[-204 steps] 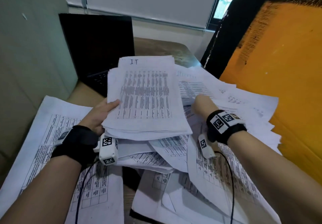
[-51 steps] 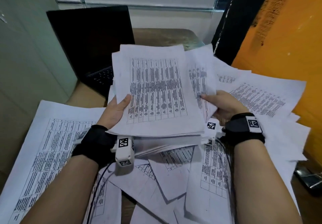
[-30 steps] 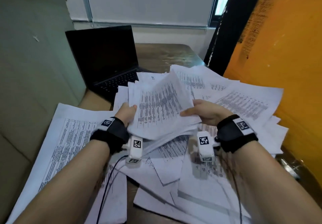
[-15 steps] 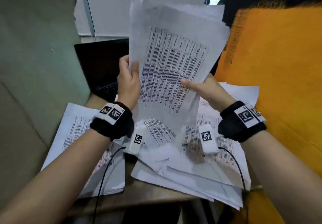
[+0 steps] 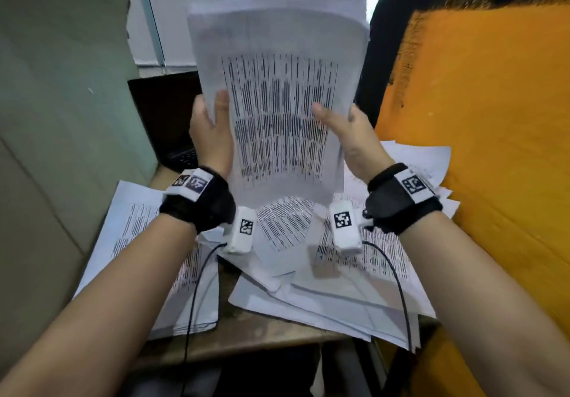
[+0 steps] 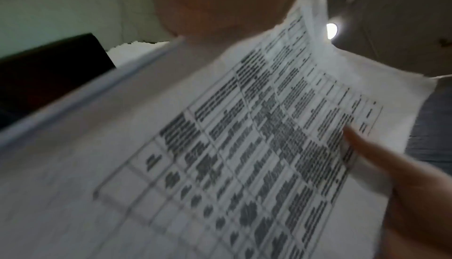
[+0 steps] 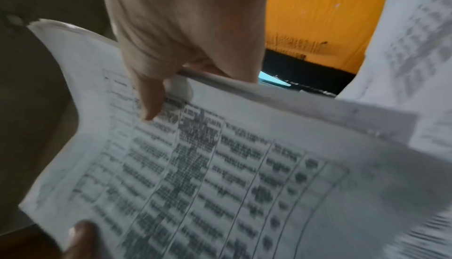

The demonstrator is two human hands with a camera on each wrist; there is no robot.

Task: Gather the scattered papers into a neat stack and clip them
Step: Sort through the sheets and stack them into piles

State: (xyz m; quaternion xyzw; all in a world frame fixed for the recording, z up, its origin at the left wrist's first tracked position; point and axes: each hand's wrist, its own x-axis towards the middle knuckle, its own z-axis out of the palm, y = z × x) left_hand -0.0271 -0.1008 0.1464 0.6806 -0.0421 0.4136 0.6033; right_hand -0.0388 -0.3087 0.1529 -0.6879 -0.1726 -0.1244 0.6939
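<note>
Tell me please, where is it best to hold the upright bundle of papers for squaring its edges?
Probably by its two long side edges near mid-height, one hand from each side, as the left hand and right hand grip the bundle now; its top curls back unsupported.

laptop (image 5: 160, 112) blocks far left, loose sheets (image 5: 339, 298) cover desk, orange wall (image 5: 481, 149) rt

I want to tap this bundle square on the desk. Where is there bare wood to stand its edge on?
Little. One bare strip of desk runs along the near edge, between the left sheets and the loose pile on the right, narrowing to a gap between them. Everywhere else under the held stack is papered; the laptop fills the far left.
</note>
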